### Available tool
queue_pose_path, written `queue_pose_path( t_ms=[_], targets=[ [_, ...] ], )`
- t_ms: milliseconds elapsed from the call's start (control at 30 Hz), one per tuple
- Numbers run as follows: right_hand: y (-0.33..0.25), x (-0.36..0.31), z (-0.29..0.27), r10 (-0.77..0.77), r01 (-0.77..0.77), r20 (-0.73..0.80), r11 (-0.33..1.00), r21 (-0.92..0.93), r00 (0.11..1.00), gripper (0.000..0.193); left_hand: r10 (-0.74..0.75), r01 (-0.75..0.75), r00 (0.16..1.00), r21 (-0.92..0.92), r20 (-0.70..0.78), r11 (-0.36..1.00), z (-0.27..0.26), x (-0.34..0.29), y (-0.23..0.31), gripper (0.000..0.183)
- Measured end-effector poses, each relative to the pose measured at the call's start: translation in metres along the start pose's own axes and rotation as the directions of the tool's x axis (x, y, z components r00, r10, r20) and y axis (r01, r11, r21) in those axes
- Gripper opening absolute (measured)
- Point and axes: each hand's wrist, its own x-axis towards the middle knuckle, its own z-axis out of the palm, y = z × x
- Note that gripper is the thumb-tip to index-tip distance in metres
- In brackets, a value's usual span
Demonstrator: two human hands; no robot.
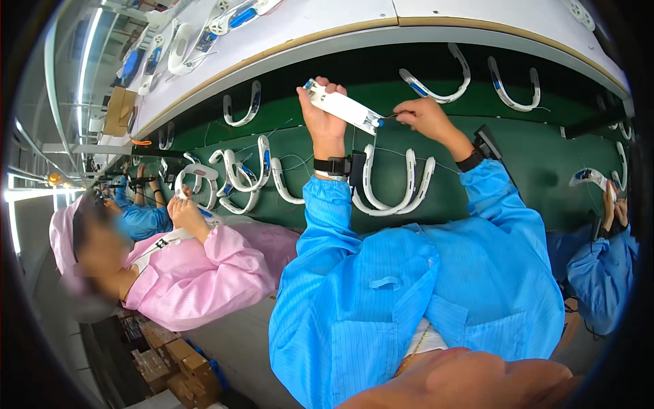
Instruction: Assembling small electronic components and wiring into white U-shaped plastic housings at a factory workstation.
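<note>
Your left hand clasps a shell.
Just right of this grip, your right hand pinches a wire.

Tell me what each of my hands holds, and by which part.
Left hand: a long white housing, gripped by its long edges near its left end. Right hand: thin dark wire, seemingly pinched beside the housing's right end.

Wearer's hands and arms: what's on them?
Left hand and right hand are bare, no gloves. Both arms wear bright blue sleeves with fine stripes and gathered cuffs. Each wrist has a black strap carrying a boxy black unit.
</note>
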Motion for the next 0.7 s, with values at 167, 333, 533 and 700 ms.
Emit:
queue_pose_path(
  t_ms=[167,333,533,700],
  targets=[
    [-0.023,-0.036,-0.062,0.185,-0.264,0.192,0.769,0.583,0.964,0.017,0.188,-0.165,0.981,0.322,-0.041,0.932,0.018,-0.022,0.002,0.04],
    [-0.033,-0.064,-0.075,-0.029,-0.227,0.252,0.34,0.912,0.967,0.029,0.113,-0.095,0.993,0.441,-0.015,0.892,0.027,-0.045,-0.02,0.038],
    [-0.046,-0.072,-0.075,0.103,-0.098,0.048,0.554,0.826,0.993,0.018,0.046,-0.053,0.999,0.612,0.027,0.789,0.035,-0.072,-0.068,0.033],
    [-0.066,-0.082,-0.067,0.102,0.104,-0.235,0.683,0.723,0.967,0.015,0.056,-0.093,0.996,0.672,0.076,0.735,0.042,-0.091,-0.088,0.047]
  ],
)
